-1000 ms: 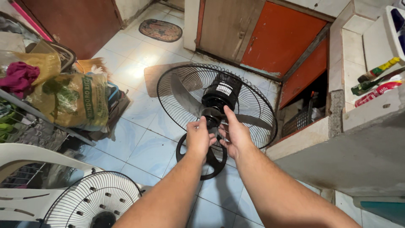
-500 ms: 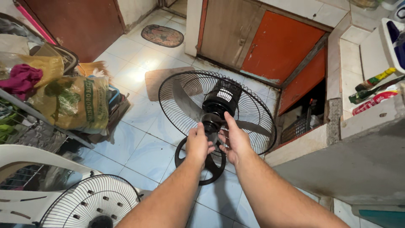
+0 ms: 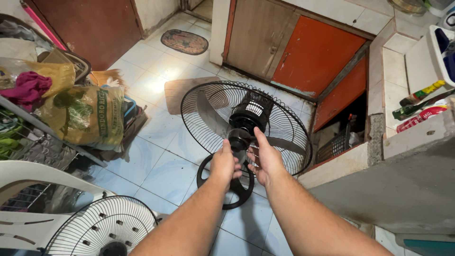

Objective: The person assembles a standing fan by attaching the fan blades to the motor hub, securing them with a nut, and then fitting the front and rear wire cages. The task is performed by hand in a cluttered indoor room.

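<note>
A black floor fan with a round wire rear guard and grey translucent blades (image 3: pixel 246 125) is standing on the pale blue tiled floor (image 3: pixel 161 166), its front guard off and its blades bare; the left hand (image 3: pixel 224 163) and the right hand (image 3: pixel 263 159) are both reaching in at the fan's black centre hub (image 3: pixel 238 137), close together, each on its own side of the hub; the left hand's fingers are curling around the hub's lower left side, and the right hand's fingers (image 3: pixel 258 135) are lying open along the hub's right side; whether either hand is truly gripping the hub I cannot tell, as the hands are hiding the contact; the fan's black ring-shaped base (image 3: pixel 237 192) is showing just below the hands. Left of the fan, well apart, a yellowish printed woven sack (image 3: pixel 83 116) is leaning against a wire rack; a separate white-grey round wire fan guard (image 3: pixel 102 230) is lying below and left of the fan, beside a white plastic chair (image 3: pixel 28 180); behind the fan, orange-painted cabinet doors (image 3: pixel 315 50) are standing under a tiled counter; right of the fan, bottles (image 3: pixel 419 102) are lying on a concrete ledge; a small oval patterned mat (image 3: pixel 185 41) is lying far behind the fan.
</note>
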